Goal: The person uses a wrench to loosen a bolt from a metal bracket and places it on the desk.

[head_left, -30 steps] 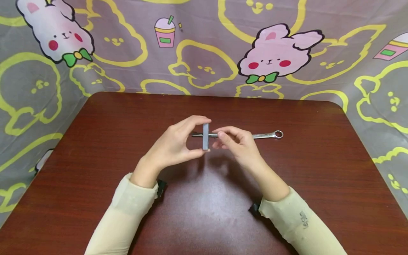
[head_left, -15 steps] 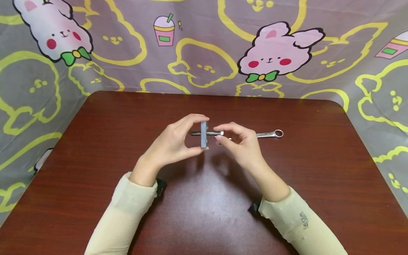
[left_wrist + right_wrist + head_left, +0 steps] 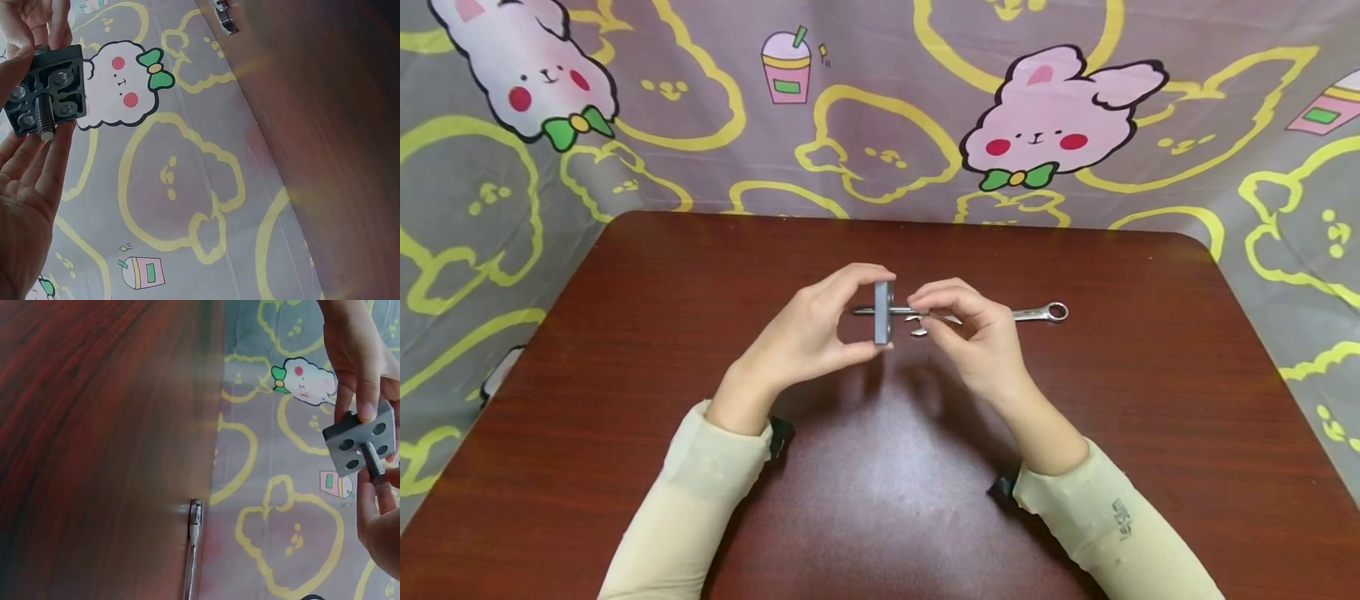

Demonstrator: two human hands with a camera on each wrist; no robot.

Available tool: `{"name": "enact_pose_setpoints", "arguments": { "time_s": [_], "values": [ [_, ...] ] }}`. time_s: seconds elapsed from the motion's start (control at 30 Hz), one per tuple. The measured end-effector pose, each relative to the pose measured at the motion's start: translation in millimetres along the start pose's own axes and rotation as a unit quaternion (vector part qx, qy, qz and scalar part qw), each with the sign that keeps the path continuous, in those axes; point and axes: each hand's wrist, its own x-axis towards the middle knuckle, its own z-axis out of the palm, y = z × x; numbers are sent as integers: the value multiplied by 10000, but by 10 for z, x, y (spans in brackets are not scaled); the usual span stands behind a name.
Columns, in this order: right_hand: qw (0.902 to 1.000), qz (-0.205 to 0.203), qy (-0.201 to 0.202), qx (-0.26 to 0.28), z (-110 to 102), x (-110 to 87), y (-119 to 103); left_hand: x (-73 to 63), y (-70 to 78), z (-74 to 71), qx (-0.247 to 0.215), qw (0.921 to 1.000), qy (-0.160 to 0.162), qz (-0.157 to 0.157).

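My left hand (image 3: 808,329) grips a small grey square block (image 3: 882,312) by two opposite edges, thumb on the near one, fingers on the far one. A metal bolt (image 3: 904,311) passes through the block's middle and sticks out on both sides. Its threads show in the left wrist view, below the dark, ribbed side of the block (image 3: 62,78). Round holes surround the bolt (image 3: 373,461) in the right wrist view. My right hand (image 3: 977,337) pinches the bolt's right end between thumb and fingertips, which cover that end in the head view.
A combination wrench (image 3: 1039,315) lies on the dark red-brown table (image 3: 880,500) behind my right hand, which hides its middle. The ring end points right, the open end left. A patterned cloth (image 3: 880,108) hangs around the table's far and side edges.
My right fingers parted from the bolt's end half a second ago, baring its hex head, and now close over it again. The wrench's open end has come into view. My left hand stays nearly still.
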Motion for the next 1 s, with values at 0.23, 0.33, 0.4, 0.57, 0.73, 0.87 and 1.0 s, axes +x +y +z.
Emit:
{"name": "enact_pose_setpoints", "arguments": {
  "time_s": [0.23,0.33,0.4,0.57,0.73,0.87,1.0],
  "values": [
    [9996,158,-22,213,-31,-16,-53,8,-5,24,-2,10000,-82,-13],
    [9993,316,69,189,-61,-6,-54,19,-2,31,106,9998,-44,175],
    [9982,552,191,118,-83,7,-44,21,2,35,223,9993,-8,312],
    [9850,1644,40,-528,-129,21,39,-4,13,60,448,9972,71,600],
    [9761,2032,-576,-509,-102,3,94,-16,27,94,644,9937,82,917],
    [9789,1920,-618,-325,-72,13,70,-11,29,77,619,9939,88,911],
    [9828,1638,-764,-389,-68,14,14,-23,17,19,348,9973,135,631]
  ]
}}
